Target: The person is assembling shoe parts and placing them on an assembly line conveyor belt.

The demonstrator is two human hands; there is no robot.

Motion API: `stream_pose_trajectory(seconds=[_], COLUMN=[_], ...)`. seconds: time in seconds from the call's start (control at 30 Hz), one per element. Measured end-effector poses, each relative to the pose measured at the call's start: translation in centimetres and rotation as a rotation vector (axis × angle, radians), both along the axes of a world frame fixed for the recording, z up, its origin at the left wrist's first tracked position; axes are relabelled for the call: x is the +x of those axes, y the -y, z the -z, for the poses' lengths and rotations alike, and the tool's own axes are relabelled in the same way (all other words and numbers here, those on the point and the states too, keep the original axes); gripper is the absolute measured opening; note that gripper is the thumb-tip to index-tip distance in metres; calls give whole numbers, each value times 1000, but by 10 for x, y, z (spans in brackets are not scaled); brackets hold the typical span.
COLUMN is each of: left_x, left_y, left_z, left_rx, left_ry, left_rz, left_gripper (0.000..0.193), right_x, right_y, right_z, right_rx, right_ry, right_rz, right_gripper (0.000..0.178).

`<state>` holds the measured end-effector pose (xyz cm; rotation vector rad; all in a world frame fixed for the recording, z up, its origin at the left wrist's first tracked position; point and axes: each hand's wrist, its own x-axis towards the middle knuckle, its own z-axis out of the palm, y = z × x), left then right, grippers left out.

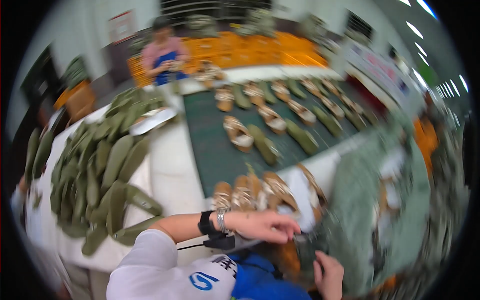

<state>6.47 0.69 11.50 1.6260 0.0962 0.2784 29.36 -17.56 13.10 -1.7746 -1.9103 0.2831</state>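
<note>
My left hand [267, 226] reaches to the right above the table's near edge, fingers stretched out and slightly bent, holding nothing that I can see. Its wrist carries a black strap and a metal bracelet. Just beyond it stands a row of tan and gold slip-on shoes [278, 190]. Lower right, my right hand [329, 274] is beside a large green sack [345, 220]; thumb and a finger show apart, nothing visible between them. Motion blurs both hands. Inside the sack's opening are tan and white shapes [392, 192], too blurred to name.
A heap of olive-green foot-shaped pieces [95, 170] covers the white table [172, 165] on the left. Similar pieces [302, 136] and tan shoes [238, 134] line the dark green belt [210, 160]. A co-worker [165, 55] stands at the far side, before orange crates [250, 50].
</note>
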Motion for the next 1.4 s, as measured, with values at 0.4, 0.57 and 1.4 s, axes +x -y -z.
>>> stream_pose_trajectory(seconds=[0.4,0.57,1.4], left_x=[290,340,450], left_y=[222,294,312], left_z=[167,313,878], left_rx=[485,835,1169], left_ry=[-354,-588,-779], left_rz=[1049,1280,884], left_gripper=[32,36,45], right_x=[66,-27,-100], right_y=[375,489,500], right_z=[229,379,447], right_rx=[-97,-437,-816], right_ry=[-508,-218,154], right_rz=[1478,2057,2034], right_gripper=[23,32,32])
